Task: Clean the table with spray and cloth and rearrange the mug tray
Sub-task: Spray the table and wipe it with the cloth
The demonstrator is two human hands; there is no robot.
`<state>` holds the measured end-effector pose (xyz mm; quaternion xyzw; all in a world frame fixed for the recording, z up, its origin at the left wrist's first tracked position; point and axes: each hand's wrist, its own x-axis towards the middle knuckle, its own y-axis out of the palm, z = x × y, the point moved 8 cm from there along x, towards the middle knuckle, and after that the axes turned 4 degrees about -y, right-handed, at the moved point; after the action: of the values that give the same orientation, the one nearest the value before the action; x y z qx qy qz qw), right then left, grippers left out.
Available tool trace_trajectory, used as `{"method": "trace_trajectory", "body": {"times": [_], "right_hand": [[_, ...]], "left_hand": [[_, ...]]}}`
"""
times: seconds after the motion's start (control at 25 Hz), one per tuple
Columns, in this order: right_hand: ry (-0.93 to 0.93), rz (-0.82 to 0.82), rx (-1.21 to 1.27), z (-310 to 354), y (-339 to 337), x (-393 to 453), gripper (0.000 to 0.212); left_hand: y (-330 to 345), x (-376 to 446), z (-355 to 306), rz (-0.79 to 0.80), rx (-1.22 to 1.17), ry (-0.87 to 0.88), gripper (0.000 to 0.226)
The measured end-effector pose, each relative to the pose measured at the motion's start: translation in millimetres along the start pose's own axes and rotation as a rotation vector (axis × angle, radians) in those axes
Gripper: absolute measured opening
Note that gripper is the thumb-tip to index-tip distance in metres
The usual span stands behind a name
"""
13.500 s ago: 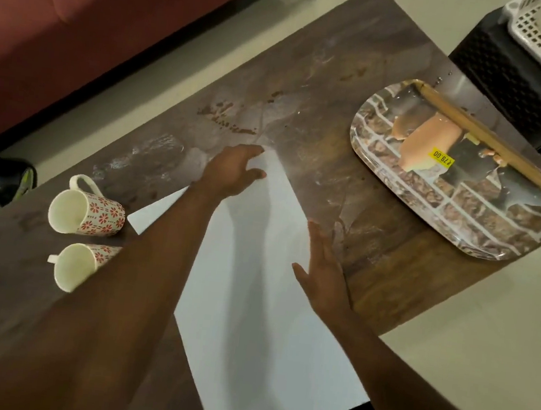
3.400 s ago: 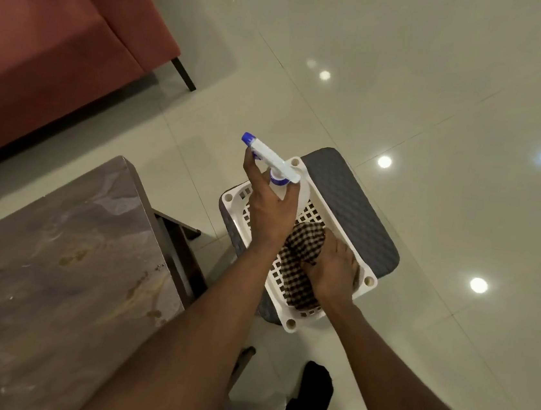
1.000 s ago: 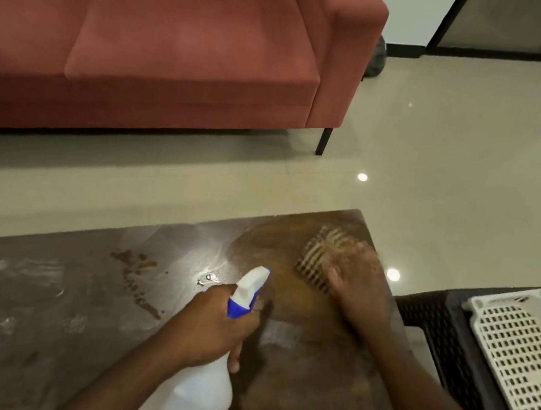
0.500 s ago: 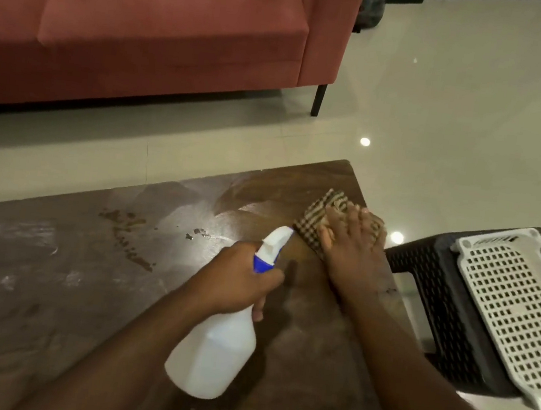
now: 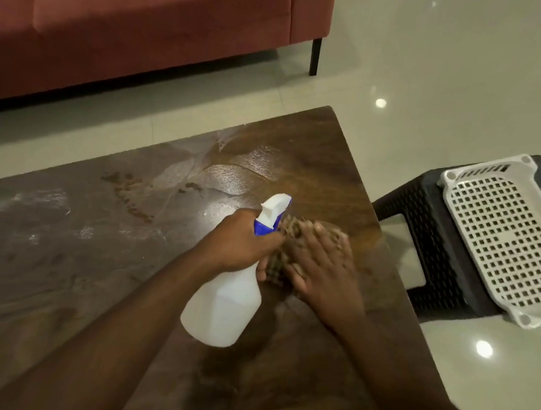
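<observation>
Wiping near table corner w/ cloth under flat right hand; left hand grips spray bottle. Next, I'd guess: spray + wipe stains further left.

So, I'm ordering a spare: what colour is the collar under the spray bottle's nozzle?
Blue, on the white spray bottle; the head view shows it.

Table left lies bare; stool flanks right edge.
</observation>
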<state>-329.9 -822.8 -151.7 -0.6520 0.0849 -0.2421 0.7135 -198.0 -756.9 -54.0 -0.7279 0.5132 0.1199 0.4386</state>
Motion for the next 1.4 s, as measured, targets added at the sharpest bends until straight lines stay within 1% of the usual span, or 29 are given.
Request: {"method": "trace_trajectory", "body": {"times": [0.04,0.08,0.16,0.2,0.24,0.32,0.36,0.4,0.44,0.52,0.56,0.6,0.64,0.72,0.76,0.8,0.84,0.88,0.92,0.96,1.0,1.08,1.12,1.16,1.2,1.28,1.32,1.36,1.4], "right_hand": [[-0.020,-0.010,-0.052,-13.5,-6.5,-22.6,0.048],[0.057,-0.017,-0.068,-35.4,-14.9,-28.0,0.047],[0.402,-0.027,-0.091,-63.3,-23.2,-19.6,0.047],[0.480,-0.004,-0.035,-53.7,-21.9,-8.9,0.049],[0.432,0.020,0.006,-29.9,-19.4,-8.8,0.051],[0.161,0.021,0.019,14.1,-15.3,-57.1,0.051],[0.063,0.041,-0.013,13.2,-18.8,-96.7,0.049],[0.042,0.043,-0.074,-6.7,-27.4,-126.0,0.048],[0.132,0.045,-0.113,-32.8,-36.5,-139.8,0.048],[0.548,0.015,-0.155,-78.4,-45.0,-142.8,0.049],[0.682,0.000,-0.117,-73.1,-43.7,-134.5,0.049],[0.650,-0.011,-0.082,-46.4,-41.4,-126.3,0.050],[0.506,-0.021,-0.051,-9.4,-34.6,-127.3,0.054],[0.159,0.049,-0.031,48.7,-27.2,-186.4,0.057],[0.066,0.067,-0.065,44.8,-37.2,-219.1,0.056],[0.068,0.064,-0.084,25.1,-48.3,-236.2,0.053],[0.213,0.078,-0.081,-3.0,-56.3,-239.0,0.051],[0.501,0.081,-0.064,-38.9,-60.0,-236.7,0.053],[0.745,0.073,-0.019,-54.7,-62.4,-226.8,0.060],[0.839,0.098,0.036,-47.0,-58.2,-215.0,0.063],[0.756,0.115,0.042,-21.8,-52.4,-203.8,0.062],[0.361,0.102,-0.005,35.0,-40.5,-220.0,0.054],[0.227,0.108,-0.006,44.3,-43.6,-242.2,0.050],[0.222,0.100,-0.006,35.9,-49.4,-258.7,0.049],[0.343,0.089,-0.014,17.6,-51.8,-261.9,0.049],[0.729,0.039,-0.038,-6.9,-49.0,-238.8,0.052],[0.767,0.035,-0.027,7.0,-42.0,-208.1,0.053],[0.672,0.038,-0.025,32.4,-34.5,-178.0,0.053],[0.498,0.033,-0.022,64.8,-26.8,-157.6,0.054]], "left_hand": [[6.2,-5.6,1.9,0.025,-0.022,-0.007,0.017],[12.3,-11.6,3.5,0.052,-0.046,-0.013,0.019],[21.5,-15.4,4.5,0.075,-0.033,-0.007,0.022],[24.3,-14.3,2.6,0.062,-0.018,0.003,0.021],[29.5,-15.9,2.0,0.049,-0.008,0.008,0.020],[37.6,-25.2,2.1,0.025,0.003,0.033,0.019],[40.7,-33.2,2.3,0.029,0.004,0.052,0.018],[44.1,-42.6,4.5,0.045,-0.006,0.062,0.018],[48.1,-50.7,9.3,0.066,-0.023,0.068,0.017],[57.6,-60.0,16.2,0.083,-0.007,0.090,0.016],[64.3,-61.2,19.1,0.087,0.003,0.101,0.016],[71.6,-63.3,22.2,0.087,0.009,0.117,0.018],[76.8,-66.9,24.4,0.083,0.023,0.134,0.020],[85.7,-79.0,26.0,0.100,0.056,0.170,0.020],[86.6,-85.6,26.2,0.117,0.052,0.179,0.018],[84.8,-91.8,26.6,0.134,0.039,0.182,0.016],[81.0,-95.7,27.6,0.137,0.034,0.183,0.015],[79.2,-98.4,27.6,0.136,0.048,0.188,0.014],[80.9,-99.5,26.7,0.138,0.073,0.200,0.013],[82.7,-100.4,26.2,0.134,0.088,0.211,0.012],[85.0,-102.2,26.9,0.128,0.100,0.219,0.010],[88.9,-107.9,27.5,0.127,0.125,0.230,0.008],[89.0,-111.1,29.1,0.131,0.116,0.221,0.009],[87.9,-114.2,32.6,0.139,0.099,0.204,0.010],[85.9,-116.2,36.9,0.147,0.082,0.188,0.012],[78.3,-117.2,52.0,0.153,0.062,0.141,0.017],[72.3,-116.0,59.7,0.144,0.053,0.118,0.018],[67.0,-114.2,68.2,0.129,0.048,0.101,0.018],[60.3,-112.1,76.7,0.104,0.054,0.085,0.017]]}}
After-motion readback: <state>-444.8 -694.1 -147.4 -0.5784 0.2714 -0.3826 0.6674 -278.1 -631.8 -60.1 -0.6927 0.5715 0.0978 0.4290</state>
